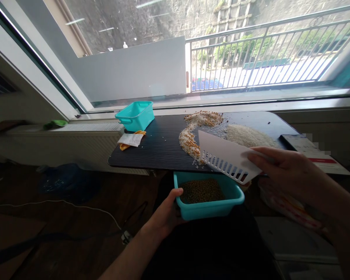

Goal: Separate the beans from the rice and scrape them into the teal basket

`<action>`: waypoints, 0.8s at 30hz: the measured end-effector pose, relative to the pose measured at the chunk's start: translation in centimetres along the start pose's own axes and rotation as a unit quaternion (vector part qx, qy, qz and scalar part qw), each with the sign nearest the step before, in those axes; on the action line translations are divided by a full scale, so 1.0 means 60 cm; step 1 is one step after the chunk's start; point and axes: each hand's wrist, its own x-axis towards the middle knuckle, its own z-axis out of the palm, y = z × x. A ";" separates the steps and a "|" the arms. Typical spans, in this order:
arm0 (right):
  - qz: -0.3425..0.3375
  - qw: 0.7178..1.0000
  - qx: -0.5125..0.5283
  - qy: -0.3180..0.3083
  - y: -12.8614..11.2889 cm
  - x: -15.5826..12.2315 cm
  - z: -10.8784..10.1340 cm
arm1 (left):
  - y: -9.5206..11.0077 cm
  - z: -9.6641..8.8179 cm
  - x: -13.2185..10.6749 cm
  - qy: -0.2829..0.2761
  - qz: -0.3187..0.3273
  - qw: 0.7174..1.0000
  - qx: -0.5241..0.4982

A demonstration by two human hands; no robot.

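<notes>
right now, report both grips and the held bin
Left grip on teal bin, small round grains inside. Right grip holding slotted white scoop. Scoop hides part of bin's far rim.

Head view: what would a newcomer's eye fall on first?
Probably the white slotted scoop in the right hand, above the dark table. Lower down, the left hand grips a turquoise bin of brownish grains. On the table, a curved trail of orange and white grains lies left of a pale heap.
</notes>
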 end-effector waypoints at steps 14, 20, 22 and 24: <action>-0.005 1.000 0.023 0.018 -0.009 -0.008 -0.006 | -0.001 -0.005 0.003 -0.011 0.005 1.000 0.008; 0.000 1.000 0.004 0.025 -0.009 0.004 0.002 | -0.002 -0.005 0.001 -0.022 0.009 1.000 0.012; -0.009 1.000 0.005 0.014 -0.009 0.004 0.002 | -0.002 -0.005 0.001 -0.017 0.007 1.000 0.012; -0.011 1.000 0.019 0.007 -0.011 0.001 0.000 | -0.002 -0.006 0.002 -0.013 0.005 1.000 0.010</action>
